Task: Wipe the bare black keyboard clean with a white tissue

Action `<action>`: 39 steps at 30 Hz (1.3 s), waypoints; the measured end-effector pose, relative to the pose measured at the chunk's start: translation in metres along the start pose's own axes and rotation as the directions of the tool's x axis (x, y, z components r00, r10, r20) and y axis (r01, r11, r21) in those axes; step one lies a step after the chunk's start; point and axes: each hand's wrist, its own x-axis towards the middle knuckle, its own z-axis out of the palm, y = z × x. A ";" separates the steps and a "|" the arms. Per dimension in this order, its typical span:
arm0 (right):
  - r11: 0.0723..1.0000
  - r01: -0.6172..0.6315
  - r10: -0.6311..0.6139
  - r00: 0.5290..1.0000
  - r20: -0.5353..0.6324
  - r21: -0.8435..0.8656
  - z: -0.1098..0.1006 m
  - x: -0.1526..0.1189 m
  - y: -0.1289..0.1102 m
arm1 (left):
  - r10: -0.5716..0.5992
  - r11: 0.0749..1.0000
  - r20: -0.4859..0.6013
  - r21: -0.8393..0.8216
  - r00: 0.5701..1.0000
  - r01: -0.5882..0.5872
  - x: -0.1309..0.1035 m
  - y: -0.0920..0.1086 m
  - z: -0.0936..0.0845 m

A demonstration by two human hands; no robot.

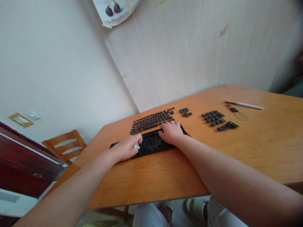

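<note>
A black keyboard base (151, 142) with its keycaps off lies on the wooden table in front of me. My left hand (129, 146) is closed over its left part, pinching a small white wad, perhaps tissue (136, 146). My right hand (172, 132) rests on the base's right part, fingers curled over its far edge and gripping it. Just beyond the base, loose black keycaps (151, 121) are laid out in rows like a keyboard. The fingertips of both hands are partly hidden.
More keycaps lie in small groups (185, 112) and in a number-pad cluster (212, 117) to the right. Farther right are a white pen-like stick (245, 104) and a keycap puller with wire loops (234, 109). A wooden chair (65, 146) stands left of the table (255, 142).
</note>
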 end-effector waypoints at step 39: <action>1.000 -0.012 0.012 1.000 0.018 -0.002 -0.001 0.001 -0.001 | 0.108 0.990 -0.014 0.095 0.994 -0.106 -0.011 0.018 0.001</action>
